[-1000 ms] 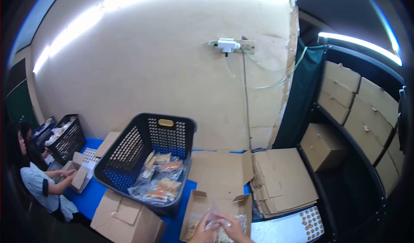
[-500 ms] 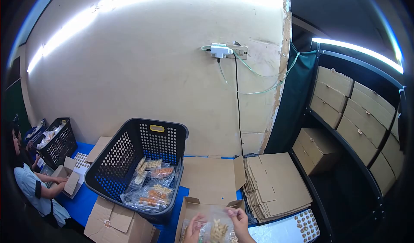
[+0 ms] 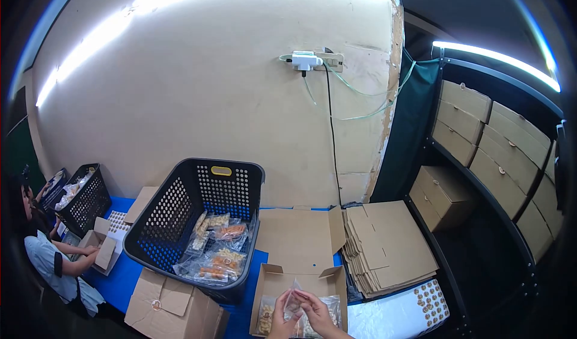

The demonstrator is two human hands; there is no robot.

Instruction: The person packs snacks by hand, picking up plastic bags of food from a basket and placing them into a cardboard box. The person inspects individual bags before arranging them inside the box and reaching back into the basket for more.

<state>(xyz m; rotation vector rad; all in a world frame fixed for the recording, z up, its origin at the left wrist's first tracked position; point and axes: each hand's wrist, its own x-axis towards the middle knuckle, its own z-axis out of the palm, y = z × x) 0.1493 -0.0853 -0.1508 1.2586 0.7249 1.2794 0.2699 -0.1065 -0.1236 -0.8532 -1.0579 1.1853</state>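
My left hand and my right hand are close together over an open cardboard box. Between them they grip a clear plastic bag, its top pinched up and its lower part mostly hidden by my fingers. Inside the box, to the left of my hands, a bag of pale snack pieces lies against the wall. Another clear bag shows at the right side, partly covered by my right hand. The box's lid is folded back toward the wall.
A black basket with several snack bags stands left. Before it sits a closed cardboard box. Flattened cartons and a sticker sheet lie right, beside a box-filled shelf. A co-worker handles a box far left.
The bag was held spread between my hands with its pale snacks showing. Now my hands are closer together, its top is gathered, and the view has shifted slightly.
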